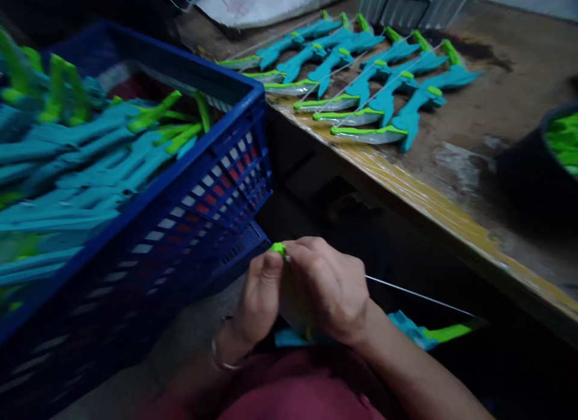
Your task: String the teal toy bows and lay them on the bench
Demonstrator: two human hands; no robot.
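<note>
Gripping a teal-and-green toy bow (419, 333) above the lap, left hand (257, 299) and right hand (329, 290) both clenched round its green tip; left of them a blue crate (198, 185), beyond them a workbench (474, 137) bearing finished bows (370, 83).

workshop | worn workbench (451, 215) | toy bows (361, 77) in rows | full crate (194, 185)

- Smooth teal-and-green plastic toy bow (419, 333) lies under both hands, its thin string glossy.
- Left of the hands, a blue plastic lattice crate (189, 227), matt.
- Beyond the hands, a worn, rough wooden workbench (478, 125), its yellowed edge scuffed.
- Shiny metal bangle (221, 360) on the left wrist.
</note>
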